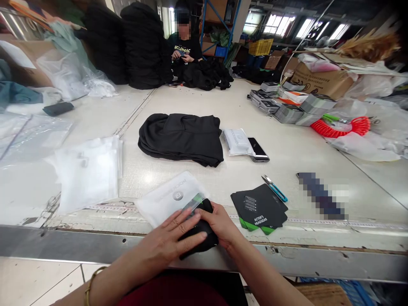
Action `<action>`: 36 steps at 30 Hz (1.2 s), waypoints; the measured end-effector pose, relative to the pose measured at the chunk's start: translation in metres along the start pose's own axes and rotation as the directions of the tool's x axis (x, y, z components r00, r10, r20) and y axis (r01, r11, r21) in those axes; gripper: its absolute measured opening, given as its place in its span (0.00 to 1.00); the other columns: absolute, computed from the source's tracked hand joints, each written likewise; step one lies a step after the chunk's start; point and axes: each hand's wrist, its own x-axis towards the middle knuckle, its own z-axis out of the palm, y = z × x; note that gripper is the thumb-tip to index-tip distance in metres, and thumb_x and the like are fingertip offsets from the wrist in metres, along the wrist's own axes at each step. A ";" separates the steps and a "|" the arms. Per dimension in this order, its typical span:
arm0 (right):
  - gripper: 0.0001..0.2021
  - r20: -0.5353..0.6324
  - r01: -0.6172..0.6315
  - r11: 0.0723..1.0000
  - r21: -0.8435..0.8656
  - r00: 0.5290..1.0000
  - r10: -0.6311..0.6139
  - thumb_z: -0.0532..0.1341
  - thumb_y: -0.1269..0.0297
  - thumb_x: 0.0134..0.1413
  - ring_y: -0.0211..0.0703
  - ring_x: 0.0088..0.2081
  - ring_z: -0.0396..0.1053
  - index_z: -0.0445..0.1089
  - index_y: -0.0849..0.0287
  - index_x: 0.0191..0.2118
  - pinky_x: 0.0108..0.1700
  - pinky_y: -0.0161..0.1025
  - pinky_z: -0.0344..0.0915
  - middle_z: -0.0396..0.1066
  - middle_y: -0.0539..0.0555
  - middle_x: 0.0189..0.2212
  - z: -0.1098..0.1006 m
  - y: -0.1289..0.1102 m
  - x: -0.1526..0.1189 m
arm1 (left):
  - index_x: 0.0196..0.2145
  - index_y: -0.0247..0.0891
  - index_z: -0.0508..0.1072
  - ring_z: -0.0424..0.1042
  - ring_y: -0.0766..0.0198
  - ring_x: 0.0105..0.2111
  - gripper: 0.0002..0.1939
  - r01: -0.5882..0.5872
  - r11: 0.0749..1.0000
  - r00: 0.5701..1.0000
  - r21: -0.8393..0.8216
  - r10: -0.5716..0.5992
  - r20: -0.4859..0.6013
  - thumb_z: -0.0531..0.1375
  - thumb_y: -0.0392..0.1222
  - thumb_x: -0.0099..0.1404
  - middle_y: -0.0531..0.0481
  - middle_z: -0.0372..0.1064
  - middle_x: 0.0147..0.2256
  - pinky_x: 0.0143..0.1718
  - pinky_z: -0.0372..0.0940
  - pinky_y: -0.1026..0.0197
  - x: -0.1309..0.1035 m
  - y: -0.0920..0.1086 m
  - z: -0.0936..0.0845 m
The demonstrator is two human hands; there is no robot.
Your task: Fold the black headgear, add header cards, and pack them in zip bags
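Note:
At the table's front edge lies a folded black fabric piece [204,245], with a grey and green card [195,203] on its far side. My left hand [167,239] rests flat across it, fingers stretched out. My right hand [221,223] grips its right side, thumb on top and the other fingers mostly hidden. Just beyond my hands is a frosted plastic bag [168,193] with printed lettering, partly covered by the fabric and card. Black printed cards [258,206] lie fanned out to the right, and blue-handled thread snips [276,189] touch their far edge.
A black fabric stack [181,138] lies mid-table, beside a filled white pouch [238,142] and a phone [260,149]. Frosted bags [89,174] are piled left. Bundled cards [288,112] and a red coiled hose [338,127] stand back right. A person [185,46] sits opposite.

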 end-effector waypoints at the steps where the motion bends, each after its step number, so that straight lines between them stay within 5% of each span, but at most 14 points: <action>1: 0.10 -0.049 0.033 0.999 0.032 0.998 -0.032 0.67 0.64 0.37 0.39 0.28 0.66 0.69 0.61 0.28 0.34 0.37 0.62 0.71 0.49 0.25 0.005 0.004 0.003 | 0.63 0.49 0.45 0.35 0.53 0.64 0.30 -0.003 1.000 0.999 -0.010 0.002 -0.054 0.46 0.30 0.67 0.48 0.36 0.65 0.61 0.47 0.46 0.003 0.007 0.008; 5: 0.09 -0.154 0.056 0.990 0.129 0.987 -0.036 0.66 0.62 0.39 0.45 0.31 0.69 0.70 0.56 0.31 0.36 0.43 0.65 0.72 0.52 0.27 0.026 0.016 0.013 | 0.61 0.46 0.50 0.34 0.49 0.64 0.28 0.072 0.997 0.940 -0.042 -0.082 -0.330 0.45 0.28 0.66 0.46 0.33 0.65 0.60 0.50 0.43 0.021 0.036 0.041; 7: 0.10 -0.131 0.023 0.989 0.144 0.991 -0.004 0.66 0.58 0.42 0.49 0.36 0.70 0.71 0.52 0.33 0.36 0.46 0.66 0.73 0.53 0.30 0.033 0.018 0.013 | 0.60 0.47 0.51 0.32 0.48 0.64 0.27 0.061 0.997 0.926 -0.050 -0.075 -0.370 0.46 0.29 0.66 0.47 0.32 0.65 0.59 0.52 0.42 0.029 0.049 0.050; 10: 0.16 -0.032 -0.047 0.980 0.192 0.998 0.054 0.64 0.49 0.43 0.54 0.44 0.68 0.71 0.48 0.38 0.38 0.49 0.67 0.74 0.54 0.36 0.037 0.018 0.007 | 0.61 0.49 0.49 0.33 0.48 0.64 0.29 0.058 0.992 0.917 -0.108 -0.096 -0.388 0.46 0.29 0.66 0.48 0.29 0.66 0.58 0.53 0.42 0.031 0.059 0.045; 13: 0.24 0.063 -0.074 0.965 0.253 0.996 0.060 0.56 0.40 0.48 0.53 0.49 0.67 0.71 0.52 0.43 0.44 0.49 0.67 0.73 0.54 0.39 0.033 0.012 0.002 | 0.62 0.47 0.46 0.39 0.51 0.64 0.29 0.187 0.948 0.873 -0.255 -0.280 -0.400 0.48 0.32 0.66 0.47 0.31 0.66 0.58 0.55 0.45 0.023 0.050 0.023; 17: 0.27 0.248 -0.120 0.897 0.425 0.969 0.012 0.47 0.42 0.56 0.48 0.52 0.64 0.65 0.56 0.52 0.51 0.46 0.62 0.71 0.55 0.46 0.028 0.010 -0.001 | 0.62 0.44 0.49 0.39 0.52 0.64 0.25 0.412 0.878 0.821 -0.245 -0.474 -0.317 0.48 0.41 0.68 0.48 0.43 0.64 0.60 0.50 0.45 0.010 0.010 -0.005; 23: 0.26 0.375 -0.215 0.859 0.466 0.927 0.028 0.48 0.44 0.58 0.43 0.51 0.65 0.63 0.55 0.53 0.52 0.43 0.60 0.70 0.54 0.47 0.054 0.028 0.002 | 0.63 0.45 0.48 0.39 0.54 0.63 0.24 0.424 0.904 0.902 -0.060 -0.427 -0.060 0.44 0.43 0.70 0.51 0.46 0.63 0.62 0.38 0.41 0.017 -0.013 -0.009; 26: 0.24 0.356 -0.221 0.880 0.421 0.932 0.064 0.51 0.45 0.57 0.41 0.46 0.68 0.65 0.56 0.51 0.48 0.39 0.63 0.72 0.54 0.44 0.054 0.032 0.006 | 0.63 0.44 0.47 0.41 0.56 0.63 0.24 0.376 0.926 0.926 -0.033 -0.377 -0.018 0.43 0.42 0.70 0.51 0.49 0.62 0.62 0.38 0.44 0.020 -0.009 -0.005; 31: 0.19 0.313 -0.254 0.960 0.114 0.927 0.208 0.57 0.50 0.55 0.35 0.28 0.71 0.69 0.62 0.41 0.35 0.34 0.66 0.74 0.55 0.31 0.020 0.014 0.010 | 0.62 0.37 0.50 0.41 0.52 0.63 0.25 0.377 0.923 0.925 0.075 -0.380 0.019 0.44 0.43 0.69 0.44 0.47 0.62 0.61 0.37 0.41 0.022 -0.007 0.012; 36: 0.16 0.065 -0.131 0.976 -0.173 0.987 0.144 0.64 0.54 0.46 0.36 0.24 0.71 0.69 0.64 0.32 0.27 0.34 0.67 0.73 0.54 0.27 -0.007 -0.003 0.014 | 0.60 0.36 0.56 0.45 0.50 0.62 0.24 0.404 0.914 0.913 0.017 -0.405 0.050 0.47 0.44 0.67 0.42 0.52 0.61 0.60 0.38 0.40 0.027 -0.010 0.013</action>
